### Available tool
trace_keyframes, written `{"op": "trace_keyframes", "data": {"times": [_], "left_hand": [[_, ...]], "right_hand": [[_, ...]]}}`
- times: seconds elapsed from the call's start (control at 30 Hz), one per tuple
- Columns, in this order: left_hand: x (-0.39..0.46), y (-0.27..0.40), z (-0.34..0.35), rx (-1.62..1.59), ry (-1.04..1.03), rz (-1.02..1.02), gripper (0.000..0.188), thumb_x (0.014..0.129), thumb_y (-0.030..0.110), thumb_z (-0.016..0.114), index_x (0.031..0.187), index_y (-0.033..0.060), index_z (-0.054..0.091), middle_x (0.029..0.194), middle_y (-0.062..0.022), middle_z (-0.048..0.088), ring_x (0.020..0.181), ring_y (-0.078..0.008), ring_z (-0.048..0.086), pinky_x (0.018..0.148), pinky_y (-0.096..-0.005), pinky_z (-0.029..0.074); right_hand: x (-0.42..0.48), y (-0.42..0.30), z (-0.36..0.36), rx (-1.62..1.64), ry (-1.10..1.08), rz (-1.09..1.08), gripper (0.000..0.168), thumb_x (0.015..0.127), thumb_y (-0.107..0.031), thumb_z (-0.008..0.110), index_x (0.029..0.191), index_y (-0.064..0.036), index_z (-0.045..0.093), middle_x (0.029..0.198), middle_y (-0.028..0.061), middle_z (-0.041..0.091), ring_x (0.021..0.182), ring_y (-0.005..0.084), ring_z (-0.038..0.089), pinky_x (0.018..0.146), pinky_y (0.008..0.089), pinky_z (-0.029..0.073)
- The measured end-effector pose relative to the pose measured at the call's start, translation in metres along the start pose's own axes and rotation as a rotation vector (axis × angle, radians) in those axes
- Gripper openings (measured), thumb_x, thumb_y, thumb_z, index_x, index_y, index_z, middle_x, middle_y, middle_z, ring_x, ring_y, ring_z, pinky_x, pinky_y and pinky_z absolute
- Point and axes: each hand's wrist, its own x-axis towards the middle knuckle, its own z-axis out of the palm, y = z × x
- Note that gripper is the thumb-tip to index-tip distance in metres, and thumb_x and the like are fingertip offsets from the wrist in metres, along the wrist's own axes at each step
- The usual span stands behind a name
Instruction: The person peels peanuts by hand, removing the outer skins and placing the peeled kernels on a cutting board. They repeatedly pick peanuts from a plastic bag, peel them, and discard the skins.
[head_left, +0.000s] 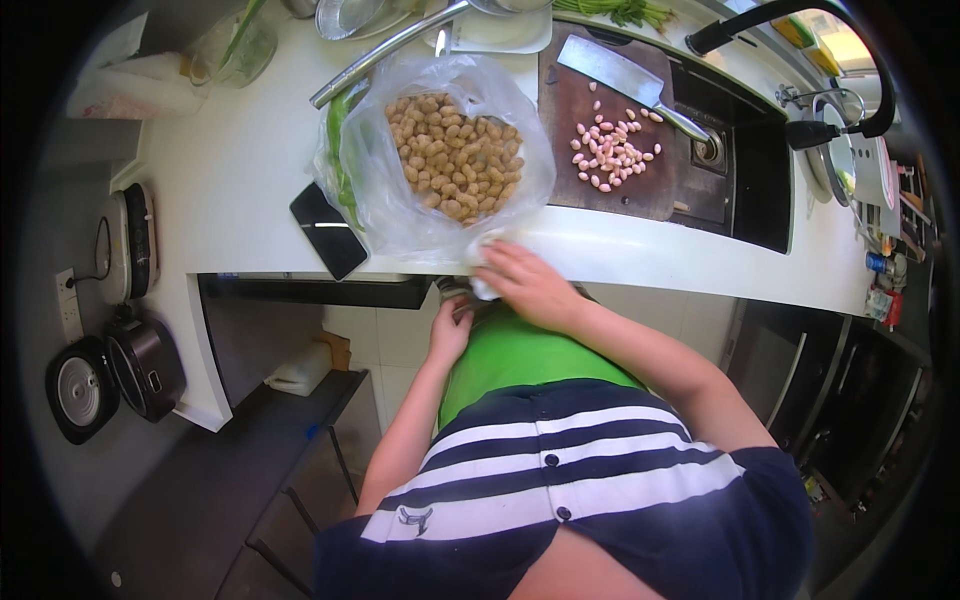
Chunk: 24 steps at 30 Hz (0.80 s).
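At the front edge of the white counter, my right hand presses on a crumpled white cloth or tissue. My left hand is just below that edge, its fingers curled; whether they hold anything is unclear. Right beyond both hands stands a clear plastic bag, opened wide around unshelled peanuts. A dark cutting board lies to the right, bearing loose shelled peanuts and a cleaver whose handle reaches over the sink.
A smartphone and green peppers lie left of the bag. The sink with a black faucet is at the right. A glass jug stands back left. An open drawer juts below the counter.
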Motion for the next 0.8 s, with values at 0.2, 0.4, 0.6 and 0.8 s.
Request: {"op": "trace_keyframes", "data": {"times": [0.2,0.4,0.6,0.8], "left_hand": [[-0.033,0.037,-0.032,0.047,0.061,0.081,0.023,0.092,0.014,0.059,0.111,0.0003,0.064,0.1,-0.0077,0.068,0.087,-0.0125,0.063,0.078,-0.0252,0.049],[-0.03,0.05,-0.044,-0.1,0.075,0.118,0.02,0.094,0.012,0.057,0.107,-0.001,0.064,0.099,-0.0072,0.067,0.09,-0.0118,0.062,0.081,-0.0248,0.048],[-0.022,0.091,-0.03,-0.153,0.106,0.242,0.026,0.098,0.02,0.051,0.102,-0.0027,0.064,0.092,-0.0067,0.067,0.081,-0.0116,0.061,0.075,-0.0247,0.047],[-0.028,0.132,-0.016,-0.082,0.024,0.272,0.039,0.1,0.031,0.047,0.093,-0.0014,0.067,0.076,-0.0043,0.066,0.058,-0.0048,0.048,0.053,-0.0213,0.038]], "right_hand": [[-0.051,0.047,-0.014,-0.201,-0.188,-0.06,0.047,0.087,-0.013,0.049,0.134,-0.013,0.048,0.143,0.0115,0.042,0.134,0.0249,0.038,0.113,0.0387,0.027],[-0.273,0.134,-0.115,-0.254,-0.186,0.585,0.055,0.083,0.002,0.048,0.135,-0.016,0.049,0.142,0.0177,0.041,0.134,0.0328,0.038,0.11,0.0388,0.033],[-0.269,0.143,-0.144,-0.398,0.407,0.739,0.046,0.086,0.006,0.043,0.13,-0.005,0.05,0.127,0.0188,0.053,0.124,0.0364,0.046,0.106,0.0409,0.037],[-0.21,0.12,-0.097,-0.181,-0.151,0.131,0.045,0.083,0.003,0.049,0.127,-0.008,0.054,0.138,0.0143,0.048,0.129,0.0333,0.044,0.107,0.0409,0.037]]}}
